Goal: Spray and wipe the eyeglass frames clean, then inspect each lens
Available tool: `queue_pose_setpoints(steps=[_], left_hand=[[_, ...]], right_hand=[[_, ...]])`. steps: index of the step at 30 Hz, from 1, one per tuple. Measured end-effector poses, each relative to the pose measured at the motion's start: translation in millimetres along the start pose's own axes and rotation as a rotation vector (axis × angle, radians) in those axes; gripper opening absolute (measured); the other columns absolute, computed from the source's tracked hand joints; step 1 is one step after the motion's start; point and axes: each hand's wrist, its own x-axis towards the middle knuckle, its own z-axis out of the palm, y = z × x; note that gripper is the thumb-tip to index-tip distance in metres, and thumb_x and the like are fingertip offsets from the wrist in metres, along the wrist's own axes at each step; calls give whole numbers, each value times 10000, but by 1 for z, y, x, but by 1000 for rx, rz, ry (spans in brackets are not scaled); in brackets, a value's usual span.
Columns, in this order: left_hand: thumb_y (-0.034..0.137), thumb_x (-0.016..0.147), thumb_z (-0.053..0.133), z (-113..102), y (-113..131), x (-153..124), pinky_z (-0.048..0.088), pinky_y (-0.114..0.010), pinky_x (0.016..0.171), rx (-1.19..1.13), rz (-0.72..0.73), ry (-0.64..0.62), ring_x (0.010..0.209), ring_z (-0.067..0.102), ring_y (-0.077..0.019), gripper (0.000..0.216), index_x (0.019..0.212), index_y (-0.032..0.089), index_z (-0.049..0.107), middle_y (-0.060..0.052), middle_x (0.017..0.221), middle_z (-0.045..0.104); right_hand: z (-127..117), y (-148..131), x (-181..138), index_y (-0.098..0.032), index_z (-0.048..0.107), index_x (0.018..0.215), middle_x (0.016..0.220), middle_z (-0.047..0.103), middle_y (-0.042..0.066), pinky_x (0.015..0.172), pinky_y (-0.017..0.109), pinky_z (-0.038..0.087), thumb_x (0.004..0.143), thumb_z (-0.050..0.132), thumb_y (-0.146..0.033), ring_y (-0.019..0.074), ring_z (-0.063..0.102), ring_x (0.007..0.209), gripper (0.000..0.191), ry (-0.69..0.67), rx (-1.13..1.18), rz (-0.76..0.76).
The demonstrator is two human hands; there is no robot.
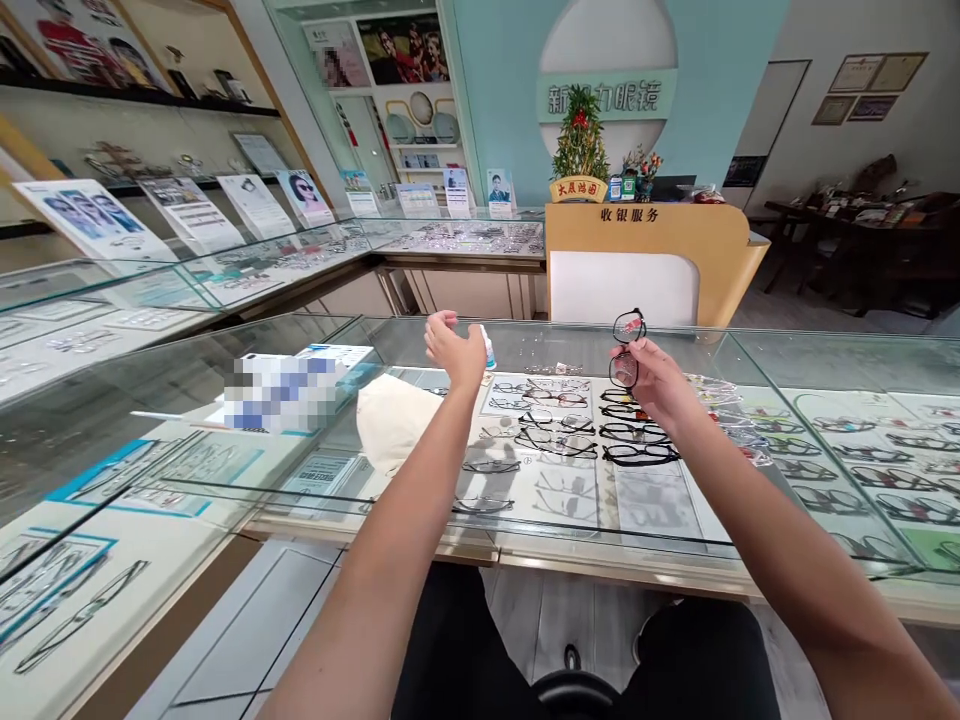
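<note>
A clear, flat-topped glass display counter (600, 566) spreads across the foreground, its panes hard-edged, with a smooth metallic-looking strip along the near side. Beyond it stands a gold cashier desk (735, 245) with a glossy curved end and a pale inset panel; its dark lettering reads 收银服务. On the turquoise wall behind, a white disc (606, 38) carries a mint strip (667, 90) of raised grey characters: 新 and 力眼镜 can be read, while a leafy plant (579, 140) hides the character between. The plant's gold plaque (576, 189) bears red characters starting 大展; beside it stand 2 small cards (622, 188) with square codes.

A soft cream cloth (390, 420) lies in folds on the counter, left of rows of thin-rimmed spectacles (556, 436). The left hand (454, 348) is raised above the counter, fingers loosely bent and parted from the thumb, with nothing seen in its grasp. The right hand (651, 375) pinches a pair of black-rimmed glasses (636, 312) by the lower lens, held on end above the counter, 1 rounded lens over the other; red marking shows on the upper lens, too small to read. Just beside the left hand is a white bottle (489, 352) with a blue label, also unreadable; whether they touch, I cannot tell.
</note>
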Motion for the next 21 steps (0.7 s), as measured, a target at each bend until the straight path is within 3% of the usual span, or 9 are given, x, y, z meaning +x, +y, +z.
queue_pose_setpoints(steps=[3, 6, 8, 10, 12, 16, 19, 21], left_hand=[[210, 936, 525, -21, 10, 10, 518, -363, 984, -50, 120, -199, 1061, 683, -236, 147, 1068, 213, 588, -86, 1140, 732], [293, 978, 495, -49, -1, 23, 527, -329, 832, 223, 229, -502, 930, 704, -227, 181, 1032, 231, 657, -64, 1043, 765], [343, 913, 629, -70, -19, 29, 518, -364, 825, 405, 211, -617, 908, 721, -279, 124, 873, 240, 685, -77, 920, 772], [374, 796, 767, -89, -42, 28, 523, -429, 853, 549, 138, -674, 885, 732, -365, 259, 645, 231, 613, -112, 697, 695], [466, 745, 824, -103, -65, 21, 531, -505, 910, 665, 73, -693, 927, 737, -446, 427, 541, 231, 531, -134, 589, 625], [608, 778, 783, -113, -96, -1, 522, -592, 987, 725, 20, -713, 1043, 735, -514, 543, 527, 225, 491, -216, 714, 704], [529, 841, 712, -112, -103, -8, 502, -591, 1016, 671, 14, -717, 1098, 726, -507, 464, 548, 230, 512, -244, 823, 744], [462, 833, 707, -113, -101, -5, 497, -566, 1003, 616, -4, -719, 1070, 723, -484, 435, 525, 236, 500, -225, 792, 725]], right_hand=[[-4, -1, 2, -262, 644, 808, 954, 804, 17, 646, 304, 497, 725, 1009, -451, 152, 645, 753, 420, 1, -1, -20], [-7, -3, 5, -265, 652, 825, 961, 806, 23, 638, 308, 506, 712, 1018, -465, 159, 660, 763, 433, -12, -7, -37], [-8, -3, 6, -268, 658, 825, 966, 809, 23, 633, 310, 506, 718, 1015, -465, 161, 661, 762, 420, -21, -7, -40], [-8, -3, 6, -273, 669, 825, 965, 813, 19, 626, 305, 504, 718, 1015, -452, 160, 659, 764, 403, -24, 9, -39], [-8, -2, 6, -275, 682, 831, 965, 817, 16, 624, 292, 504, 711, 1021, -442, 155, 659, 772, 396, -25, 26, -33], [-6, -1, 6, -267, 678, 819, 956, 818, 15, 609, 286, 500, 703, 1030, -448, 147, 647, 742, 413, -48, 23, -26], [-5, -1, 5, -260, 662, 798, 949, 820, 17, 599, 284, 495, 683, 1041, -451, 139, 637, 716, 439, -60, 25, -25], [-3, -2, 5, -254, 657, 786, 935, 821, 17, 590, 269, 492, 651, 1057, -448, 131, 630, 706, 465, -47, 41, -20]])
